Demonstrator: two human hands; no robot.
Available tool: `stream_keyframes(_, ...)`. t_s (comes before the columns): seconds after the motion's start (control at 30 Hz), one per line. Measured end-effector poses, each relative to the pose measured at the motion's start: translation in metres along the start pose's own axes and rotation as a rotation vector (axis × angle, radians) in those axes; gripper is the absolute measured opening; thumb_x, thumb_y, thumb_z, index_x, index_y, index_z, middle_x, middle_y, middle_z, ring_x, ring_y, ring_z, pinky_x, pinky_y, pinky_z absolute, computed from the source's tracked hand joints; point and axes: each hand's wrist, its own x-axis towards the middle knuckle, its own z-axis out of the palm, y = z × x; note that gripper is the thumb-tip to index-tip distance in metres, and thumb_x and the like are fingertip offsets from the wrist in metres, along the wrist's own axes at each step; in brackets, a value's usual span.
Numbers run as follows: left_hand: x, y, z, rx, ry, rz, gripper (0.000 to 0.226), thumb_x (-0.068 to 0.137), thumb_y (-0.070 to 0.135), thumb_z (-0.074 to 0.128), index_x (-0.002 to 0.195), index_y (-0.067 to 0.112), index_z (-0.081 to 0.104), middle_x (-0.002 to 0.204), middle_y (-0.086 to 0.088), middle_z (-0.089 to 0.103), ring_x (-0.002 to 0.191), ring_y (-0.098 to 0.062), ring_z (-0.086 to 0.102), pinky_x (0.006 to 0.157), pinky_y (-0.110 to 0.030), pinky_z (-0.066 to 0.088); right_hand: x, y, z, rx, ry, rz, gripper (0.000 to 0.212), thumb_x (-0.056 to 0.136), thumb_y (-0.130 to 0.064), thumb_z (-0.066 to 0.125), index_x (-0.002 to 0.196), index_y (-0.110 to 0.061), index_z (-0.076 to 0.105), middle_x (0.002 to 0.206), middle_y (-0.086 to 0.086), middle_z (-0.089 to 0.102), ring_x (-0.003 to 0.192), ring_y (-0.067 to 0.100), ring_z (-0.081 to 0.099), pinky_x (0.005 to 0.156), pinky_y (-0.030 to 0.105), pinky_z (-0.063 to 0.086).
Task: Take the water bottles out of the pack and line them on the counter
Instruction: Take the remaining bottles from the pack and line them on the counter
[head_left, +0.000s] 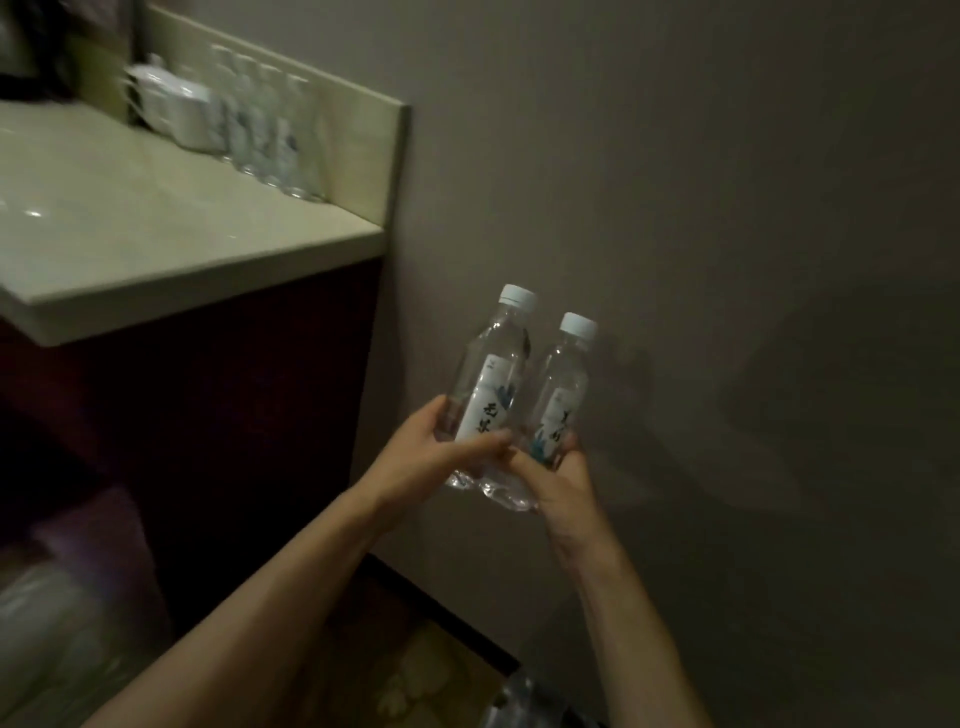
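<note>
Two clear water bottles with white caps are held side by side in the air in front of a plain wall (675, 208), tilted slightly, caps up. The left bottle (491, 384) is gripped low on its body by the left hand (441, 447), fingers curled round the label; the right bottle (558, 400) is gripped near its base by the right hand (558, 475). The two bottles touch or nearly touch along their sides. Both hang below and to the right of the pale surface (156, 234), whose front edge and right corner stand well apart from them. A raised ledge runs along the back of the surface and ends at that corner. Against it stands a row of blurred bottles (270, 130), next to white cups (176, 109). In front of the row lies open room on the surface.
</note>
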Motion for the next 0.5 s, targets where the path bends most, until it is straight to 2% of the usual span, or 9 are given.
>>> stream_keyframes(0.07, -0.009, 0.008, -0.032, 0.015, 0.062, 0.025, 0.048, 0.073, 0.026, 0.081, 0.113, 0.013, 0.059, 0.099, -0.004, 0.072, 0.084, -0.017, 0.073, 0.066, -0.025, 0.058, 0.003, 0.001, 0.034, -0.058, -0.038, -0.039, 0.06, 0.071, -0.008, 0.083, 0.122, -0.004, 0.052, 0.102, 0.012, 0.073, 0.091, 0.024, 0.073, 0.068, 0.029, 0.058)
stream_keyframes(0.13, -0.017, 0.015, -0.062, 0.005, 0.123, 0.042, 0.045, 0.075, 0.02, 0.081, 0.115, 0.015, 0.06, 0.099, -0.003, 0.072, 0.085, -0.017, 0.073, 0.065, -0.026, 0.058, 0.006, -0.002, 0.066, -0.113, -0.069, -0.061, 0.061, 0.071, -0.007, 0.083, 0.122, -0.002, 0.05, 0.099, 0.011, 0.074, 0.085, 0.018, 0.074, 0.063, 0.022, 0.056)
stream_keyframes(0.2, -0.022, 0.022, -0.088, -0.002, 0.186, 0.062, 0.043, 0.078, 0.021, 0.08, 0.116, 0.016, 0.06, 0.101, -0.003, 0.073, 0.087, -0.018, 0.073, 0.067, -0.029, 0.059, 0.013, -0.009, 0.095, -0.144, -0.119, -0.083, 0.06, 0.072, -0.008, 0.082, 0.122, -0.005, 0.048, 0.099, 0.009, 0.074, 0.085, 0.017, 0.074, 0.064, 0.023, 0.057)
stream_keyframes(0.33, -0.02, 0.031, -0.125, -0.05, 0.247, 0.049, 0.037, 0.083, 0.017, 0.075, 0.116, 0.013, 0.059, 0.098, -0.003, 0.074, 0.087, -0.017, 0.073, 0.069, -0.026, 0.059, 0.033, -0.025, 0.133, -0.217, -0.221, -0.09, 0.067, 0.07, -0.023, 0.084, 0.123, -0.015, 0.045, 0.107, 0.007, 0.07, 0.091, 0.018, 0.072, 0.073, 0.032, 0.06)
stream_keyframes(0.5, 0.006, 0.043, -0.146, 0.021, 0.305, 0.025, 0.038, 0.081, 0.015, 0.073, 0.115, 0.015, 0.057, 0.101, -0.006, 0.072, 0.086, -0.018, 0.073, 0.073, -0.032, 0.06, 0.062, -0.04, 0.151, -0.216, -0.287, -0.097, 0.061, 0.073, -0.022, 0.083, 0.12, -0.017, 0.045, 0.107, 0.007, 0.07, 0.091, 0.017, 0.072, 0.073, 0.03, 0.06)
